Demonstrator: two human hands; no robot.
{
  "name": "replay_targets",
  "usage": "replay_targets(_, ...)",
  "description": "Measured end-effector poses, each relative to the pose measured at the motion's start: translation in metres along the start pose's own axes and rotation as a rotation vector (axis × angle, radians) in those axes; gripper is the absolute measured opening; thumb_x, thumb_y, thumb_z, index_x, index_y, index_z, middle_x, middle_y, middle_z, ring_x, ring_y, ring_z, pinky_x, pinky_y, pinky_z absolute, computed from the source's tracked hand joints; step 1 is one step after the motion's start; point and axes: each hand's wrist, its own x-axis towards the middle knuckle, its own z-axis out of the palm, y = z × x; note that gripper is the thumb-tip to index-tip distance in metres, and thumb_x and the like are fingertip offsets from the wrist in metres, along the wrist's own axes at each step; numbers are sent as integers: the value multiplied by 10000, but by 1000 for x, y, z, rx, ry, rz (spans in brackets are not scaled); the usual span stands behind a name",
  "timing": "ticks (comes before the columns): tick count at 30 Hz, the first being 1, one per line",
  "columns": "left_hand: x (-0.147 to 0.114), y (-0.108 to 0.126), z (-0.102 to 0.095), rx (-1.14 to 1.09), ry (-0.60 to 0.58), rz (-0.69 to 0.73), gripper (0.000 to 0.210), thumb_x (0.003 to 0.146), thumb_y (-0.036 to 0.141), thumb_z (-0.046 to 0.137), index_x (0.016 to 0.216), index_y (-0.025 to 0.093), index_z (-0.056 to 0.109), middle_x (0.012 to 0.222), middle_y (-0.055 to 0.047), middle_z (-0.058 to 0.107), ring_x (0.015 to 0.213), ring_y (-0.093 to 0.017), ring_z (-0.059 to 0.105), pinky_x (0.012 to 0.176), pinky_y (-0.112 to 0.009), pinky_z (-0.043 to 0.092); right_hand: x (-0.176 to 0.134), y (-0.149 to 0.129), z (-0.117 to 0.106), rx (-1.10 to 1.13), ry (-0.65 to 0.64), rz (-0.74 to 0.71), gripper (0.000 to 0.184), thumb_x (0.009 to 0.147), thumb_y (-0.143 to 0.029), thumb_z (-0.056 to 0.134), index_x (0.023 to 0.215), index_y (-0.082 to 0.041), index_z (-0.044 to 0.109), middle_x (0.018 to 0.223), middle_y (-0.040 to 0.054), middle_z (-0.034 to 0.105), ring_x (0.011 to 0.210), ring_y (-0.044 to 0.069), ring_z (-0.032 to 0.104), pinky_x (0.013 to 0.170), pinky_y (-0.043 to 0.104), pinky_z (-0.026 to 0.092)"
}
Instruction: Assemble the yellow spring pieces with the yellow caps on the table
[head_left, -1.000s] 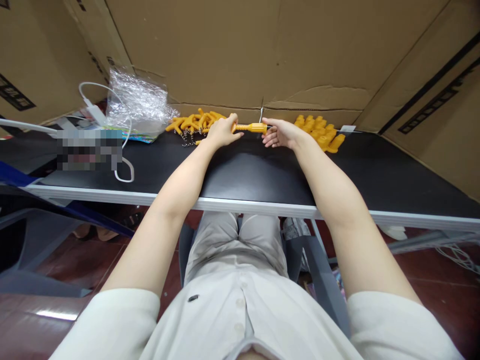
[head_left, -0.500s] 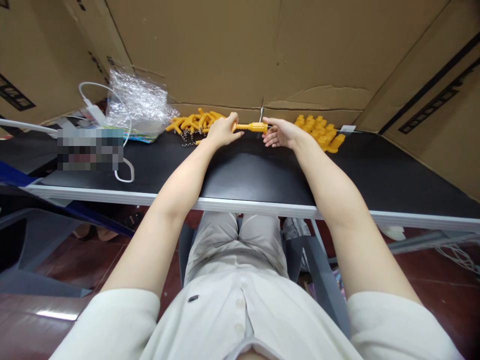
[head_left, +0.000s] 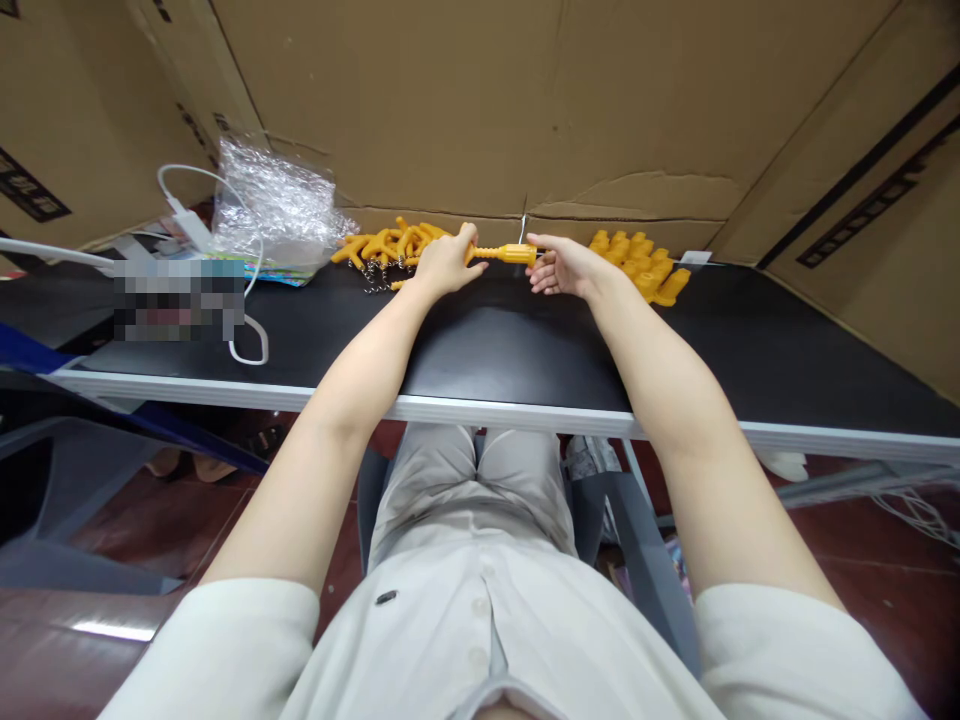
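Note:
My left hand (head_left: 444, 262) is closed around one end of a yellow plastic piece with a ribbed shaft (head_left: 486, 253). The shaft runs right into a wider yellow cylinder (head_left: 519, 254), lying level above the table. At the cylinder's far end is my right hand (head_left: 564, 266), thumb and fingers apart; whether it touches the cylinder is unclear. Beside my left hand lies a pile of yellow branched handles (head_left: 382, 243) with metal spirals (head_left: 375, 274), like corkscrews. Several yellow bottle-shaped pieces (head_left: 646, 262) stand grouped behind my right hand.
Cardboard walls (head_left: 465, 110) enclose the back and sides of the black table (head_left: 510, 350). Clear plastic packaging (head_left: 274, 205) lies at the left, by a white cable (head_left: 252, 340) and a blurred-out patch. A pale metal edge (head_left: 480, 412) runs along the table's front.
The yellow piece and my right hand have shifted very slightly to the right. My left hand keeps its hold.

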Motion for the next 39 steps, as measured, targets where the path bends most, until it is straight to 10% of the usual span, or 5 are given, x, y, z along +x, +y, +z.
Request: replay_targets(39, -1, 2, 0, -41, 30, 29, 500, 996, 342, 717, 1470, 215, 621, 1270, -165, 796, 1235, -380, 738, 1078, -440, 549, 4, 3, -1, 32, 4, -24, 501, 1028, -692, 672, 829, -232, 660, 545, 19, 591, 494, 173, 595, 532, 273, 489)
